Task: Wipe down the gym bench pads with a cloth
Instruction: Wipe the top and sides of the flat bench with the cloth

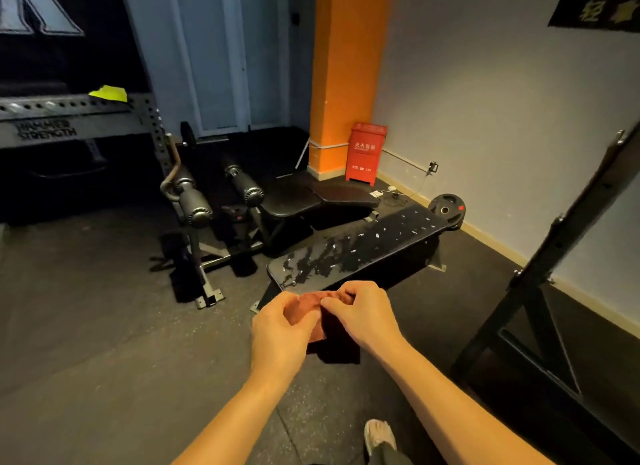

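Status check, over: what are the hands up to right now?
Left hand and right hand both gripping reddish cloth. Flat bench pad streaked, not yet touched. Nothing in the way.

Dim, shadowy room; soft focus, wide-angle edge bending.

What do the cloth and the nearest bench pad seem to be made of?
The cloth looks like terry or microfibre: matt reddish-brown, crumpled in soft folds. The bench pad is likely black vinyl or leatherette: smooth, with shiny wet-looking patches and pale flecks.
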Available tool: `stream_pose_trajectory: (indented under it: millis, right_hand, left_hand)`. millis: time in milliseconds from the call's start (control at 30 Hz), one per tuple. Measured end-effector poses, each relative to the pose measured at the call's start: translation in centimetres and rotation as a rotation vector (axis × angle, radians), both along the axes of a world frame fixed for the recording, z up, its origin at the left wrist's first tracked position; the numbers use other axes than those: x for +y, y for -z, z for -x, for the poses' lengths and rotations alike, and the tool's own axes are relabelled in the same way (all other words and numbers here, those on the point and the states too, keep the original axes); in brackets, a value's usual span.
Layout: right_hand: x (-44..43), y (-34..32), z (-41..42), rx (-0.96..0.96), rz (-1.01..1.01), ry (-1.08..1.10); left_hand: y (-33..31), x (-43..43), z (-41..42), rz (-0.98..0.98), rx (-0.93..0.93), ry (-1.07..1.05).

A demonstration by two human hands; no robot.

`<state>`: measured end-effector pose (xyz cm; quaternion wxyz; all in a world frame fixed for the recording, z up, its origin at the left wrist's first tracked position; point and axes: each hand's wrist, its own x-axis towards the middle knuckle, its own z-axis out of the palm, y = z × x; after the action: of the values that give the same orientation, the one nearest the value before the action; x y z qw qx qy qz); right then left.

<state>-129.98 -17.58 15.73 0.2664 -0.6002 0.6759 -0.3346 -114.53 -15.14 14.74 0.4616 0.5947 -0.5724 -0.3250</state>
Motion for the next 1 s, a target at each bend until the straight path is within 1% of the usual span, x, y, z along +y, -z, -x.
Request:
stream_pose_trajectory:
  millis: [67,100,167,200,233,333,367,400,433,467,533,567,600,667,700,767,867,933,1000]
  right_hand:
    - [-4.3,1.9,0.3,-0.006,-0.009,0.015]
    - [-6.8,3.0,0.7,-0.040,-0.045,0.019]
    - [-12.1,5.5,2.0,-0.139,-0.128,0.025]
    - [-13.6,6.3,2.5,-0.225,-0.162,0.035]
    - [-15.7,7.3,3.5,-0.360,-0.212,0.053]
    - [-22.9,10.9,7.8,-0.774,-0.458,0.098]
    - [-24.6,12.0,9.1,-0.842,-0.491,0.100]
    - [-26.0,12.9,10.1,-0.867,-0.502,0.105]
    - [-27.2,13.8,10.9,-0.865,-0.503,0.125]
    - [-28.2,14.7,11.7,-0.844,-0.505,0.146]
    - [-29.9,16.4,12.9,-0.795,-0.525,0.149]
    - [-30.8,17.0,13.3,-0.788,-0.544,0.132]
    - [-31.6,17.7,13.3,-0.799,-0.567,0.118]
    - [-33.4,19.5,12.8,-0.824,-0.596,0.112]
    - [-34.2,20.6,12.2,-0.819,-0.592,0.118]
    - [-36.1,23.2,10.4,-0.782,-0.553,0.142]
    - [-38.6,28.6,6.5,-0.672,-0.477,0.205]
    - [-39.9,33.1,3.7,-0.596,-0.422,0.230]
    - [-41.2,37.9,1.7,-0.517,-0.379,0.232]
  left_hand:
    - [1.9,-2.6,1.4,0.017,0.017,-0.055]
    - [3.1,-4.5,2.2,0.029,0.014,-0.065]
    - [5.4,-9.1,4.5,0.046,-0.054,-0.061]
    - [6.0,-10.5,5.0,0.052,-0.117,-0.010]
    - [7.0,-12.6,5.9,0.057,-0.207,0.042]
    - [9.5,-19.0,9.5,-0.024,-0.476,0.183]
    - [10.1,-20.8,10.3,-0.038,-0.527,0.241]
    - [10.5,-22.4,11.0,-0.064,-0.539,0.288]
    - [10.9,-23.7,11.5,-0.104,-0.521,0.319]
    - [11.4,-24.9,11.7,-0.141,-0.484,0.306]
    - [12.7,-27.3,11.6,-0.182,-0.433,0.154]
    - [13.5,-28.5,11.2,-0.242,-0.418,0.092]
    - [14.4,-29.6,10.6,-0.370,-0.373,0.078]
    - [16.4,-31.9,9.4,-0.672,-0.132,0.140]
    - [17.6,-32.9,8.8,-0.754,-0.018,0.161]
    - [20.7,-34.7,7.7,-0.793,0.087,0.129]
    - [27.0,-37.5,5.8,-0.761,0.197,0.027]
    - [31.4,-39.4,4.3,-0.703,0.195,0.078]
    - [35.7,-41.0,2.8,-0.673,0.155,0.201]
